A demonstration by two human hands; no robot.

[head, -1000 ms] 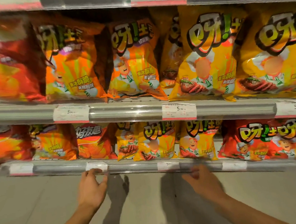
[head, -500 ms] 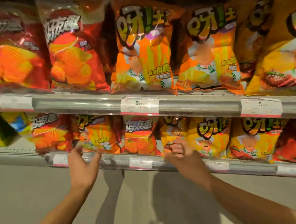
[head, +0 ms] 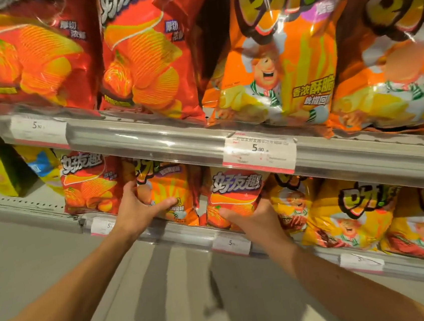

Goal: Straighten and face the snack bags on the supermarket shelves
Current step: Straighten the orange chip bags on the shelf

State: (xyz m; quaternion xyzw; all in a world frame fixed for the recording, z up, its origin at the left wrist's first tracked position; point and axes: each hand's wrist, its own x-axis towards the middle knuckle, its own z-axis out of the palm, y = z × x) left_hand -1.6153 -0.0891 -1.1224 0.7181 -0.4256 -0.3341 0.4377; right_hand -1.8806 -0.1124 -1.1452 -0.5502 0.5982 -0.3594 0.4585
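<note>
Hands [head: 143,212] on glossy orange bags [head: 175,198]

Warm, fairly bright light is cast from above. Glare streaks are seen on the shelf rail [head: 151,140] and the glossy bags above it. Arm shadows are thrown on the floor [head: 32,257] below it. Edges are bowed and softened.

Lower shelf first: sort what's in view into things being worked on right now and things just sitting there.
In the job:
left hand, gripping the orange bag
right hand, gripping the red bag

Just sitting there:
red bag at the left of the lower shelf
yellow bags to the right
upper-shelf bags
price tag
</note>
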